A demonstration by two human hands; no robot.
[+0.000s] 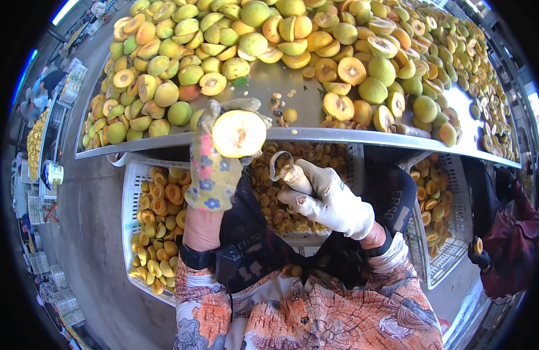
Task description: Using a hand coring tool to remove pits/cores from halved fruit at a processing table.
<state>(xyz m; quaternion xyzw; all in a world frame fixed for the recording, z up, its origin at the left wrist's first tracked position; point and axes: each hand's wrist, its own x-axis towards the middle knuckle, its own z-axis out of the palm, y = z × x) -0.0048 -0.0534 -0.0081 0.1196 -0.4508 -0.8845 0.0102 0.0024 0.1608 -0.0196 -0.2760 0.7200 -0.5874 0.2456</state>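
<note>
My left hand [214,169], in a yellow floral glove, is closed around a halved peach [240,133] at the table's front edge. Its pale cut face is turned up toward me, with a brownish patch in the middle that looks like the pit. To the right, my white-gloved right hand [333,198] grips a pitting tool [295,175] with a thick, pale handle and a curved metal loop blade. The loop points toward the peach half but stays apart from it. Both hands are above a crate [301,240] of peach pieces between my knees.
Heaps of halved peaches [252,44] cover much of the metal table [259,87]. White crates of peach halves stand below, one at left [129,224] and one at right [435,274]. A co-worker's dark-gloved hand [479,256] holds a peach piece at far right.
</note>
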